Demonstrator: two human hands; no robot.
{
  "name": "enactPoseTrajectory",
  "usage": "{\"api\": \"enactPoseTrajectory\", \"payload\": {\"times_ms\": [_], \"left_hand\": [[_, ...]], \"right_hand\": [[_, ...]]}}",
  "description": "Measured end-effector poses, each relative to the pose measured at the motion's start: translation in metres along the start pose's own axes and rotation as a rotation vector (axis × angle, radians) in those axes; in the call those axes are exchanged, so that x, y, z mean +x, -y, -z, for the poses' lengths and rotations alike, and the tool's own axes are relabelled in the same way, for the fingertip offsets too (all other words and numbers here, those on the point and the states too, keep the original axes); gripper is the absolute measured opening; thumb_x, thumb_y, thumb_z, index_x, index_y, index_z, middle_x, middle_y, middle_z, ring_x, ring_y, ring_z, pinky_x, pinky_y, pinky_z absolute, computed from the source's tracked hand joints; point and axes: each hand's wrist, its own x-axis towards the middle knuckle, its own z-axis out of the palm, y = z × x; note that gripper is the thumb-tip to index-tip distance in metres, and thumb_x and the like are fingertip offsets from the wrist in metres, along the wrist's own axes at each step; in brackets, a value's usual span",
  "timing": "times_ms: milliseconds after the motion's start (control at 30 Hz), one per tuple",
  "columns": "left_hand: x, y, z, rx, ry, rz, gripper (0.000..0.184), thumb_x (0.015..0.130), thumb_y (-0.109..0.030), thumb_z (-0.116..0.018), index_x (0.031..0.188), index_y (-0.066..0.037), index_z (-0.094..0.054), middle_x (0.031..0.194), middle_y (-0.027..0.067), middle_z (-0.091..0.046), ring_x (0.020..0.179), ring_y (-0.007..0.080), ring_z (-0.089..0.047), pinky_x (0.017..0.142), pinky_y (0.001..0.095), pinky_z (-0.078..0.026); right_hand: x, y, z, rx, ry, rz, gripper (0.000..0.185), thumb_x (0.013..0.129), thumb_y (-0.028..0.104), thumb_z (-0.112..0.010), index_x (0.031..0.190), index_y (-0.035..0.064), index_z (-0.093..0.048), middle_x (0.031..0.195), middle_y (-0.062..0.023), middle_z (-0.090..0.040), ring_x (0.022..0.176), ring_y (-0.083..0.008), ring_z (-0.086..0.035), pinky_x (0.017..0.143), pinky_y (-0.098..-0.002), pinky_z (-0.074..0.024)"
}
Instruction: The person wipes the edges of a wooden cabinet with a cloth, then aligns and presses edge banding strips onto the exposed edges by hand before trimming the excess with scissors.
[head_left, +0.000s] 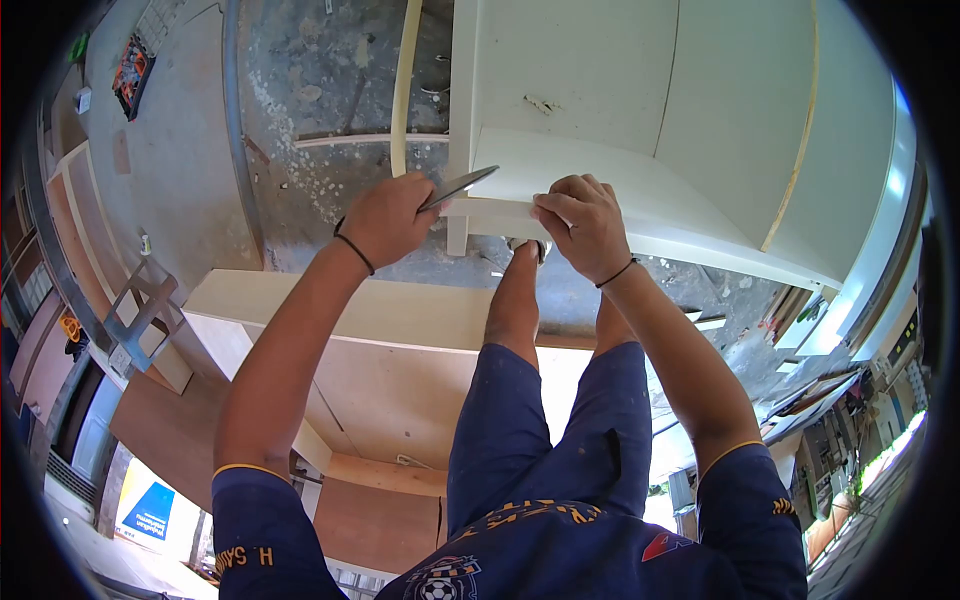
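Note:
A pale wooden cabinet panel (570, 75) fills the upper right, with a light strip (495, 207) along its near edge. My left hand (392, 215) is closed round a metal blade-like tool (465, 186), whose pointed end reaches up and right over the panel's corner. The tool's handle is hidden in the fist. My right hand (585, 225) pinches the near edge of the light strip, thumb and fingers pressed together, to the right of the blade tip.
Behind my legs stands a long wooden box (400, 310). A yellowish strip (405, 90) lies left of the panel over the stained floor (320, 90). A metal stool-like frame (140, 310) is at the left, and an orange-black item (133, 75) sits upper left.

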Motion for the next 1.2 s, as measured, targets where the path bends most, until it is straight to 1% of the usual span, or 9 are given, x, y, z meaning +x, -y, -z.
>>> {"api": "enactPoseTrajectory", "payload": {"times_ms": [267,433,533,667,800,867,1033,1133,1200], "left_hand": [[0.006,0.002,0.002,-0.053,0.05,0.092,0.032,0.088,-0.027,-0.06,0.073,-0.001,-0.048,0.071,0.0165,-0.051,0.065,0.0384,-0.052,0.059,0.0441,-0.04],[0.004,-0.009,0.009,-0.04,0.089,0.172,0.035,0.089,-0.032,-0.057,0.073,-0.002,-0.053,0.08,0.0149,-0.055,0.076,0.0369,-0.056,0.068,0.0461,-0.045],[-0.005,-0.015,0.01,-0.085,0.006,0.147,0.035,0.088,-0.03,-0.059,0.073,0.0,-0.049,0.072,0.0164,-0.05,0.069,0.038,-0.051,0.061,0.0445,-0.039],[-0.004,-0.03,0.016,-0.025,-0.043,0.096,0.034,0.088,-0.03,-0.059,0.074,0.0,-0.051,0.073,0.0168,-0.051,0.069,0.0387,-0.051,0.062,0.0452,-0.04],[-0.006,-0.044,0.019,0.025,0.011,0.219,0.03,0.087,-0.027,-0.058,0.075,0.0,-0.055,0.081,0.0186,-0.056,0.08,0.0403,-0.056,0.071,0.048,-0.045],[-0.003,-0.048,0.02,0.016,0.015,0.244,0.031,0.087,-0.027,-0.057,0.077,0.002,-0.057,0.083,0.0204,-0.057,0.082,0.0405,-0.057,0.073,0.0475,-0.045],[0.005,-0.032,0.013,-0.062,0.009,0.202,0.033,0.088,-0.028,-0.058,0.077,0.002,-0.055,0.073,0.0211,-0.057,0.07,0.0394,-0.056,0.064,0.0451,-0.043],[0.003,-0.028,0.011,-0.085,-0.013,0.158,0.033,0.089,-0.029,-0.057,0.08,0.002,-0.057,0.072,0.0205,-0.058,0.067,0.0382,-0.057,0.063,0.0441,-0.045],[0.003,-0.035,0.019,-0.101,0.055,0.193,0.034,0.09,-0.03,-0.055,0.082,0.002,-0.058,0.069,0.0199,-0.059,0.066,0.037,-0.059,0.062,0.0432,-0.045]], "right_hand": [[0.002,0.0,-0.006,0.017,0.003,-0.032,0.009,0.075,0.017,-0.072,0.082,0.0108,-0.069,0.078,0.0004,-0.061,0.077,-0.0192,-0.058,0.074,-0.0352,-0.0423],[0.005,0.013,0.002,0.002,-0.167,0.059,0.023,0.074,0.014,-0.072,0.095,0.0086,-0.066,0.09,-0.0074,-0.061,0.083,-0.0262,-0.058,0.07,-0.0387,-0.0455],[-0.02,0.05,-0.012,0.368,-0.028,-0.033,0.024,0.077,0.0,-0.066,0.1,0.0044,-0.064,0.096,-0.0124,-0.06,0.084,-0.0281,-0.06,0.073,-0.0369,-0.048],[-0.035,0.112,-0.056,1.008,0.218,-0.472,0.02,0.09,0.006,-0.056,0.109,0.0008,-0.059,0.097,-0.0118,-0.064,0.094,-0.021,-0.062,0.084,-0.0298,-0.0475],[-0.014,0.132,-0.108,1.5,0.175,-0.648,0.037,0.09,0.002,-0.057,0.126,0.0022,-0.048,0.117,-0.0078,-0.058,0.104,-0.0159,-0.058,0.092,-0.0277,-0.0441],[-0.004,0.142,-0.119,1.681,-0.077,-0.645,0.048,0.091,0.003,-0.057,0.135,0.0067,-0.037,0.124,-0.0043,-0.052,0.11,-0.0151,-0.054,0.091,-0.03,-0.0449],[0.003,0.147,-0.123,2.013,-0.14,-0.848,0.053,0.089,0.001,-0.057,0.136,0.0128,-0.034,0.122,-0.0038,-0.05,0.108,-0.0163,-0.054,0.089,-0.0328,-0.0463],[-0.004,0.159,-0.133,2.138,-0.217,-0.685,0.054,0.088,0.0,-0.058,0.135,0.0126,-0.034,0.125,-0.0039,-0.048,0.109,-0.0171,-0.054,0.088,-0.0332,-0.0466],[0.002,0.179,-0.121,2.103,-0.283,-0.749,0.063,0.085,0.002,-0.062,0.136,0.0105,-0.027,0.109,-0.0059,-0.055,0.096,-0.0145,-0.057,0.079,-0.0297,-0.0469]]}}
